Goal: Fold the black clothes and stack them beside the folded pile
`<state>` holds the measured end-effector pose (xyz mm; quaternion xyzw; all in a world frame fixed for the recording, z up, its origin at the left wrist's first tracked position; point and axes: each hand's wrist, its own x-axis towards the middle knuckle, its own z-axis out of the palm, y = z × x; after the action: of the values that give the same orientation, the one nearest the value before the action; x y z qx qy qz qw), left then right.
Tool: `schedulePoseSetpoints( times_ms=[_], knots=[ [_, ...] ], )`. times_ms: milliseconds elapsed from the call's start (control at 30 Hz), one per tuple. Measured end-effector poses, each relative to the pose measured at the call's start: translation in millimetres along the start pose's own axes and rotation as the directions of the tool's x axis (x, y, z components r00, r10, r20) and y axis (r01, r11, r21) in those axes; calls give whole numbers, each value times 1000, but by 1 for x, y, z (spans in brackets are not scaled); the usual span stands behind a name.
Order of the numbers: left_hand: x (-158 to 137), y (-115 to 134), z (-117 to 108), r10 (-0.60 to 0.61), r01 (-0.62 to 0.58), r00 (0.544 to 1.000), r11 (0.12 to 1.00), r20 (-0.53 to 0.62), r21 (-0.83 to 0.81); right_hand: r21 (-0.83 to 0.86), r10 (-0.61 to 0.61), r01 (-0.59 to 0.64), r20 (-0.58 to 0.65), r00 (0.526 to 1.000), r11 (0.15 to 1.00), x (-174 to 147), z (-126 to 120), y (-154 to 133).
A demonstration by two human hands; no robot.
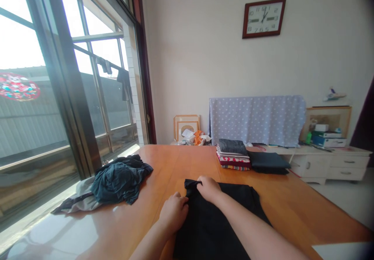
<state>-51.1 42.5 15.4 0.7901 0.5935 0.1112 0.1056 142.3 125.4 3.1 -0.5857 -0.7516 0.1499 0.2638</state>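
A black garment (210,229) lies spread on the table in front of me; I cannot make out its exact kind. My right hand (209,188) is closed on its far edge near the left corner, where the cloth bunches up slightly. At the left edge of the same garment, my left hand (174,212) has its fingers curled round the cloth, a little nearer to me. The garment's near end runs out of the bottom of the view, partly behind my right forearm.
A crumpled heap of dark and grey clothes (118,180) sits at the left by the window. Toward the back right stand a stack of folded clothes (233,157) and a flat dark folded pile (269,162). Everything rests on a brown wooden table (175,158). White cabinets (336,166) stand beyond.
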Motion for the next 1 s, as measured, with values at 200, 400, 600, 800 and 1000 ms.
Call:
schedulePoseSetpoints(
  times_ms=[200,400,600,800,1000],
  knots=[
    [13,8,4,24,-18,995,998,-100,64,229,95,-82,-45,994,970,31,-13,22],
    [34,18,10,198,-196,979,979,-44,55,364,42,-17,-62,997,931,34,-24,25],
    [58,-7,12,84,-78,993,994,-83,72,403,-41,47,-25,999,914,23,-32,17],
    [55,-25,11,12,-8,989,1000,-145,30,385,-181,62,283,942,921,-6,-37,10],
    [49,-29,5,-13,22,991,998,-135,64,476,-49,-62,217,975,877,-27,-61,32]
  ],
)
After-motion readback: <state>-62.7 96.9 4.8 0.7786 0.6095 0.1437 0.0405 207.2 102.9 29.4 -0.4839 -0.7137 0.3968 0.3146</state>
